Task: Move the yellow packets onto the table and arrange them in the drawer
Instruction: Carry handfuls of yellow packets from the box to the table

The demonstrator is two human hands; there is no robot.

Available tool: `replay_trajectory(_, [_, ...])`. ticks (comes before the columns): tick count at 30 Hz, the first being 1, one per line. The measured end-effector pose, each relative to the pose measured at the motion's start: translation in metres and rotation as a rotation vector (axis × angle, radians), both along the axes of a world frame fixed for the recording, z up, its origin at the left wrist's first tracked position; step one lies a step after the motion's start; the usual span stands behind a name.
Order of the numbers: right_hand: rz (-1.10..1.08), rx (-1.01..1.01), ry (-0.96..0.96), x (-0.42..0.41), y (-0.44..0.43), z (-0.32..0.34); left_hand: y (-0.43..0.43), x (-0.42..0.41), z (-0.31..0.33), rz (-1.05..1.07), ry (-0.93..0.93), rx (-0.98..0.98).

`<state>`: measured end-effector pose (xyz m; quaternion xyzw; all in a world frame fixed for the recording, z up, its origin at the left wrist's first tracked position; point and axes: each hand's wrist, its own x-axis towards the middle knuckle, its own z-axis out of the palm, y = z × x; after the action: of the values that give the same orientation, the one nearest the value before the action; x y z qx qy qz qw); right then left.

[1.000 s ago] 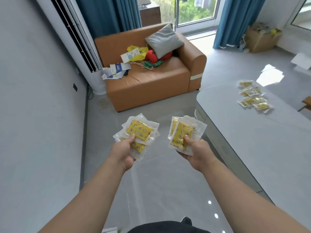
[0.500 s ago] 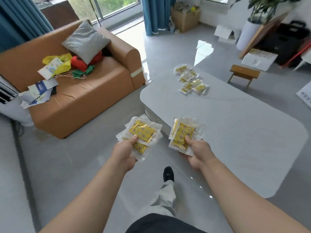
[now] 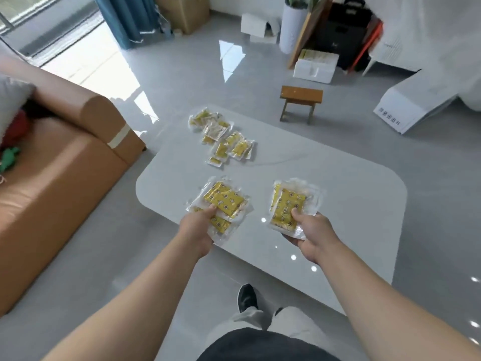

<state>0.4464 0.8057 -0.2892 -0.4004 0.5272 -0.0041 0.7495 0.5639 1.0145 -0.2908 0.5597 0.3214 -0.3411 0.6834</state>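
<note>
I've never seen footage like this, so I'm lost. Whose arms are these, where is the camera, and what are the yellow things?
No machine here: a person wears one wide-angle camera on the head, looking forward and down, so the bare arms are their own. The left hand holds a bundle of yellow packets in its grip, the right hand a second bundle, both held out over the near part of a white table. More loose packets lie at its far end. An orange sofa stands on the left, a wooden stool beyond the table. No drawer shows.
</note>
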Motion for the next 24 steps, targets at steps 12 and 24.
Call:
replay_trajectory(12, [-0.033, 0.1, 0.08, 0.124, -0.108, -0.071, -0.121, 0.126, -0.03, -0.061, 0.036, 0.206])
replay_trajectory(24, [0.028, 0.049, 0.214, 0.241, -0.17, -0.169, -0.196, 0.252, -0.157, -0.149, 0.184, 0.357])
